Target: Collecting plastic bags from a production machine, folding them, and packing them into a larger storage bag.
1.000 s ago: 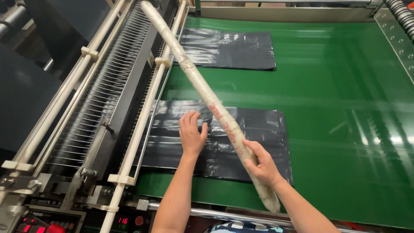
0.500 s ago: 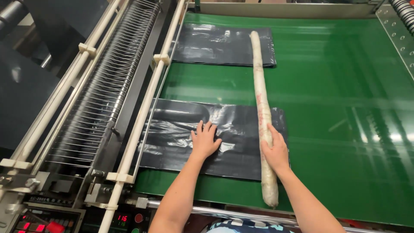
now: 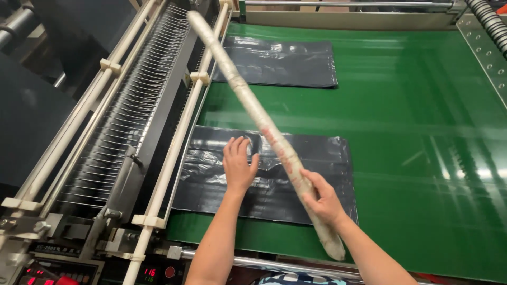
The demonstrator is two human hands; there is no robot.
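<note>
on a green belt (image 3: 412, 158), the left hand (image 3: 238, 166) lies flat and open on a black bag (image 3: 264, 174); the right hand (image 3: 323, 198) grips a long rod (image 3: 253, 108), tilted above the bag.

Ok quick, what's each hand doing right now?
Left hand: open, flat on the near black plastic bag stack.
Right hand: gripping the long wrapped pale stick.

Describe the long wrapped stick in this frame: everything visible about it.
The long stick is a slim, pale rod wrapped in what looks like clear film or tape, with faint reddish marks near the right hand. That hand holds it in a grip near its lower end. It slants up and away to the left, raised above the nearer black plastic sheet and the green belt. The left hand does not touch it.
</note>
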